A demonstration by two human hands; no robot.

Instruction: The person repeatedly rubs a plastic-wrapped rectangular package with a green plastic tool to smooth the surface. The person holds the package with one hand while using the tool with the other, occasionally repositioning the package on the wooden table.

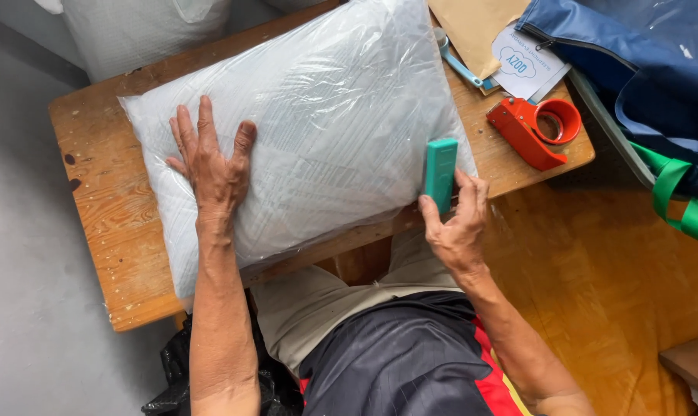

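Your left hand (210, 166) lies flat, fingers spread, on the white pillow sealed inside a clear plastic bag (310, 115). Your right hand (456, 223) pinches a small teal plastic block (440, 173) against the bag's near edge on the worn wooden table (110, 208).

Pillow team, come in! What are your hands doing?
Left hand flat on bagged pillow. Right hand gripping green tool at pillow's edge. Red tape dispenser beside, apart.

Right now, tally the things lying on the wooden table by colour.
White: 2, plastic-wrapped pillow, paper card
Teal: 1, small block in the right hand
Red: 1, tape dispenser
Brown: 1, envelope
Total: 5
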